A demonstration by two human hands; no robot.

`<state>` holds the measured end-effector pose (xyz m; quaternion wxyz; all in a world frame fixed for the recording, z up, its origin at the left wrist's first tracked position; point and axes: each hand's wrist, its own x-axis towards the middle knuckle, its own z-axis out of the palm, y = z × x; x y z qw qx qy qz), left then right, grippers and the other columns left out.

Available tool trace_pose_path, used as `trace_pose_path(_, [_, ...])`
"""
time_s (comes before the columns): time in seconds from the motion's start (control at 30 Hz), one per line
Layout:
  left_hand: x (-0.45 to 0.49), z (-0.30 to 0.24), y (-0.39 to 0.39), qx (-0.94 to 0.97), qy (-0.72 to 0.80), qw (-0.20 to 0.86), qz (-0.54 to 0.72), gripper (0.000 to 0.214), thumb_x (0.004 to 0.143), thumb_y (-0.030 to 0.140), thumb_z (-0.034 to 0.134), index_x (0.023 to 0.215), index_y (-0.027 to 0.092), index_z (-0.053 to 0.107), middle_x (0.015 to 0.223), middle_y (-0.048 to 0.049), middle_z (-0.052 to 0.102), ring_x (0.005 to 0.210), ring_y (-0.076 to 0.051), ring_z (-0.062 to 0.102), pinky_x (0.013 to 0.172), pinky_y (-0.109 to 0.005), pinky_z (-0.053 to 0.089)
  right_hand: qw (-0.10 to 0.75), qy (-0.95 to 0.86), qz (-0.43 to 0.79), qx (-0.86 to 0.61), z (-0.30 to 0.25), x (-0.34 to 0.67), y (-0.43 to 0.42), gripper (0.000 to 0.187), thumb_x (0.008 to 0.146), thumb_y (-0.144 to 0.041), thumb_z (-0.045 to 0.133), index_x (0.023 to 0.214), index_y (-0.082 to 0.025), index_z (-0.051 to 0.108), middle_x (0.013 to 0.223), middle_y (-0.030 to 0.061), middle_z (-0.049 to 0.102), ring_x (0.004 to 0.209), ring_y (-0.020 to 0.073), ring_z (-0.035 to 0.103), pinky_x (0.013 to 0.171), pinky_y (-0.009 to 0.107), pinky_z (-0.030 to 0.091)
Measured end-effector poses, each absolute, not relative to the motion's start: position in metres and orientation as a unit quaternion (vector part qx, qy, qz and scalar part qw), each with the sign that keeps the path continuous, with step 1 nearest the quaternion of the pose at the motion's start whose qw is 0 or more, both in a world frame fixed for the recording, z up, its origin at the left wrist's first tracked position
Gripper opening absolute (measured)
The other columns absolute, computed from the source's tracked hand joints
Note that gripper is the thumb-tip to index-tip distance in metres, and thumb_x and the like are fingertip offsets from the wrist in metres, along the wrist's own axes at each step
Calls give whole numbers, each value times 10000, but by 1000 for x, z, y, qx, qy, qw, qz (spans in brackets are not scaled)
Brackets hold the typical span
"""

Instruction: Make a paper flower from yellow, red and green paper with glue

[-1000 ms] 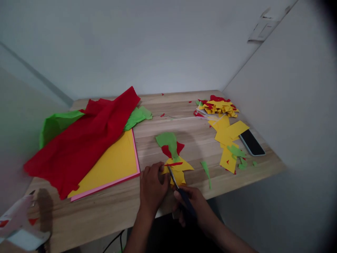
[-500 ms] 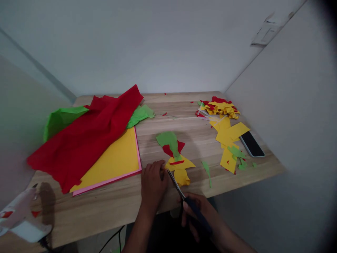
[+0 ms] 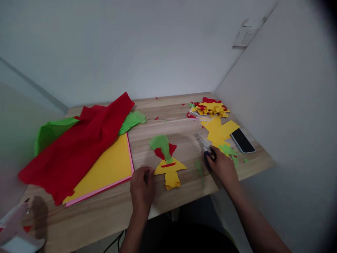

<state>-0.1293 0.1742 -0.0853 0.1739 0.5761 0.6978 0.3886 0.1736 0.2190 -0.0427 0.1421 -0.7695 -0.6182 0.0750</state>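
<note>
On the table's front part lies a paper cutout: a yellow paper piece (image 3: 172,179) with a flared top and a crumpled lower end, a red strip (image 3: 167,164) across it, and green crepe paper (image 3: 161,143) and red paper bits (image 3: 172,149) above. My left hand (image 3: 142,186) rests beside it, fingers curled, thumb and forefinger at the yellow piece's left corner. Further right, my right hand (image 3: 223,165) has its fingers on the dark handles of a pair of scissors (image 3: 210,154). The scissor blades point to the back left, low over the table.
Red crepe paper (image 3: 86,140) and green crepe paper (image 3: 56,130) lie over yellow sheets (image 3: 113,165) at left. A glue gun (image 3: 19,225) stands front left. At right are yellow scraps (image 3: 217,130), a crumpled paper pile (image 3: 210,108), green scraps (image 3: 228,150) and a phone (image 3: 242,140).
My right hand has carried the scissors from the yellow piece's left corner to the right, beside the scraps. The left hand stays by the cutout. The whole view has shifted slightly.
</note>
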Motion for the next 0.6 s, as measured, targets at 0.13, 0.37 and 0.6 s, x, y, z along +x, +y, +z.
trace_pose_path(0.13, [-135, -94, 170, 458, 730, 181, 473, 262, 926, 445, 555, 965, 200, 641, 889, -43, 665, 786, -204, 613, 733, -326, 471, 108, -633, 43, -765, -49, 174, 254, 429, 939, -284, 549, 1326, -103, 587, 1163, 193, 726, 1024, 299, 693, 848, 353, 495])
trace_pose_path(0.37, [-133, -84, 172, 532, 727, 109, 420, 258, 897, 426, 598, 1021, 209, 661, 964, -55, 689, 894, -234, 616, 832, -377, 451, 118, -666, 38, -735, -52, 170, 272, 378, 939, -250, 554, 1287, -122, 630, 1128, 180, 710, 1047, 298, 633, 930, 375, 460])
trace_pose_path(0.6, [-123, -72, 177, 650, 724, 74, 217, 147, 893, 351, 610, 903, 260, 725, 1053, -44, 698, 1002, -279, 585, 847, -416, 363, 214, -712, 128, -657, -51, 99, 205, 386, 921, -293, 563, 1282, -169, 625, 1179, 147, 669, 1123, 295, 592, 990, 421, 468])
